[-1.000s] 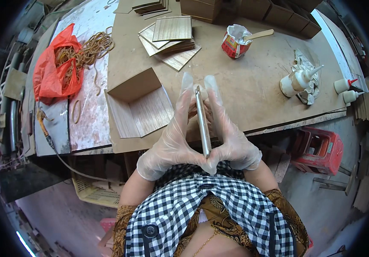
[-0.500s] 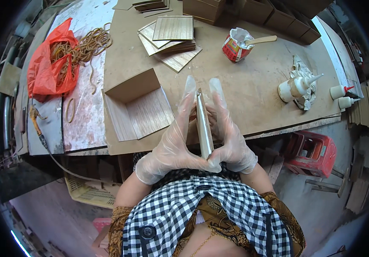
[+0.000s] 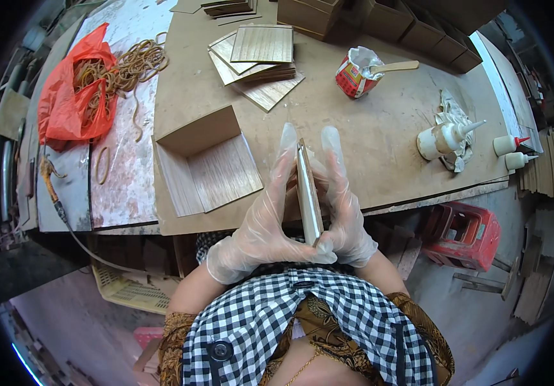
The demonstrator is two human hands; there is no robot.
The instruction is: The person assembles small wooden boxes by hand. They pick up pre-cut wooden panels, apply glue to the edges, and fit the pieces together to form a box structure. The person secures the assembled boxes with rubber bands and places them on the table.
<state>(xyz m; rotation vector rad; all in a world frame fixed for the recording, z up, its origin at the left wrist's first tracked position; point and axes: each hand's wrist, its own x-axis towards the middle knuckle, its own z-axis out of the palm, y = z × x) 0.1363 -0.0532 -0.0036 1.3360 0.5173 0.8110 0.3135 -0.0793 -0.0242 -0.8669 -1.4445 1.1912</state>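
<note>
Between both palms a thin stack of wooden panels stands on edge, held just past the table's near side. A whitish strip runs along its upward-facing edge. My left hand, in a clear plastic glove, presses its left face with the thumb at the near end. My right hand, gloved alike, grips from the other side, its index finger stretched forward. Some fingers are hidden below. Left of my hands sits a partly joined wooden box with two raised sides.
Square wooden panels lie piled farther back. A red tub of white paste holds a wooden stick. Glue bottles stand at right, and brown boxes line the back. An orange bag spills rubber bands at left. A red stool is below right.
My hands and the wooden panels have shifted slightly toward me, and the right index finger has tilted a little to the right. Both hands keep their hold.
</note>
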